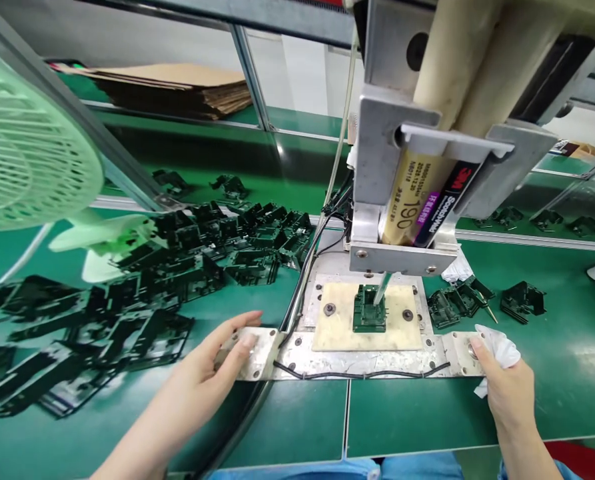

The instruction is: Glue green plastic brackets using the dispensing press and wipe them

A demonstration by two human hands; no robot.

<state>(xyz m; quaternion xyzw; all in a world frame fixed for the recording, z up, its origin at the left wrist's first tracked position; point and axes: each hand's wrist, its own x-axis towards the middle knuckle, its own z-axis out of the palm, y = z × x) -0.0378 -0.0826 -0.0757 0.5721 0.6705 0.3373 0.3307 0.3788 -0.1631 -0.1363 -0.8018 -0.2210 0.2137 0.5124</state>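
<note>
My left hand (212,360) rests at the left end of a metal base plate (337,360), thumb on its top, fingers stretched along the far side. At the right end, my right hand (510,383) presses its thumb on the plate and has a crumpled white tissue (502,350) in its fingers. Between the hands, a dark green plastic part (362,320) sits on a cream fixture block (332,333). Above it hangs a glue dispenser holding a twin adhesive cartridge (422,200). Its nozzle (383,288) reaches down to the part.
Many dark plastic parts (177,273) lie heaped on the left, with a few more parts (522,301) at right. A pale green fan (32,147) stands at far left. Black cables (302,280) run past the fixture's left side. Cardboard sheets (172,83) are stacked behind.
</note>
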